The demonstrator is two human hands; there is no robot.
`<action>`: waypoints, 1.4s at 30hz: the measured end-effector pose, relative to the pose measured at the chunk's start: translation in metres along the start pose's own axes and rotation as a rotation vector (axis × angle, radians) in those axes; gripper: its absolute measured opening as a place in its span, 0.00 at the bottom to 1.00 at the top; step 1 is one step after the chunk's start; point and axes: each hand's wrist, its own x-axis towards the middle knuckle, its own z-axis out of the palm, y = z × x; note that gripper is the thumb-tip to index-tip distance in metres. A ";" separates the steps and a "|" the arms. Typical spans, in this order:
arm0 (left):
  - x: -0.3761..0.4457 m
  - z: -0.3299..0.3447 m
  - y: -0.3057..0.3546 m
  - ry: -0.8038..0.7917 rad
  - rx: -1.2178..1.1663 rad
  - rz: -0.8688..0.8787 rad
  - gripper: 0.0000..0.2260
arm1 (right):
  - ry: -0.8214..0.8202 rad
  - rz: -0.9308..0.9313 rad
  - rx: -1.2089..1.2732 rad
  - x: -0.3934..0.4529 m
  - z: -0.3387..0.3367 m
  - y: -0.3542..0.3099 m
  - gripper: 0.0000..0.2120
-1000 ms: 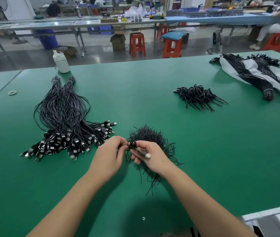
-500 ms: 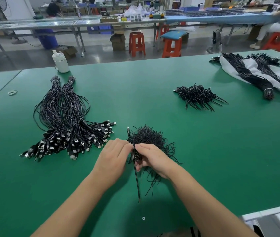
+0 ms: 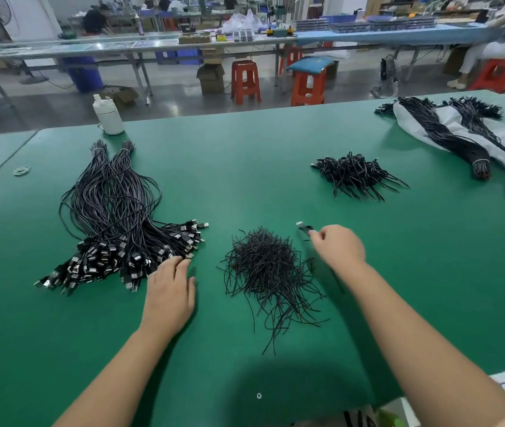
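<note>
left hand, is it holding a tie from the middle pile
No, the left hand lies open with straight fingers at the plug ends of the cable bundle, beside the tie pile.

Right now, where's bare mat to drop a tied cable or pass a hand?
Widest bare strip: between USB cable heap and tied bundles, back to the white bottle. Also free: right of the right hand, before the white bag. Crowded: wire-tie pile, hemmed by left hand and the right hand's coiled cable.

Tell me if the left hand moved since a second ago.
Yes: the left hand went left, away from the tie pile, to the USB cable bundle.
</note>
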 end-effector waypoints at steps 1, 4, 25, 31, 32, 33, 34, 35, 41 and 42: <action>-0.003 0.004 -0.005 -0.022 0.015 -0.027 0.20 | 0.027 0.057 -0.041 0.010 0.000 0.015 0.22; -0.009 0.013 -0.014 -0.037 -0.039 -0.136 0.17 | 0.115 0.197 -0.075 0.027 0.004 0.055 0.23; -0.005 0.015 -0.014 0.046 -0.041 -0.135 0.16 | 0.246 -0.076 0.250 -0.005 0.079 0.057 0.16; 0.050 -0.002 -0.022 -0.086 0.033 -0.111 0.28 | 0.233 -0.073 0.244 -0.004 0.080 0.056 0.16; 0.060 -0.003 -0.024 -0.170 0.046 -0.101 0.31 | 0.230 -0.069 0.252 -0.003 0.080 0.057 0.17; 0.069 -0.004 -0.027 -0.243 0.064 -0.101 0.33 | 0.226 -0.065 0.260 -0.003 0.080 0.057 0.17; 0.077 -0.004 -0.030 -0.303 0.087 -0.101 0.34 | 0.220 -0.060 0.266 -0.003 0.080 0.058 0.17; 0.084 -0.004 -0.032 -0.351 0.103 -0.100 0.33 | 0.216 -0.057 0.271 -0.003 0.080 0.058 0.18; 0.103 -0.004 -0.029 -0.385 0.134 -0.186 0.24 | 0.227 -0.051 0.298 -0.005 0.078 0.057 0.18; 0.103 -0.004 -0.028 -0.368 0.142 -0.205 0.23 | 0.225 -0.047 0.304 -0.006 0.078 0.057 0.18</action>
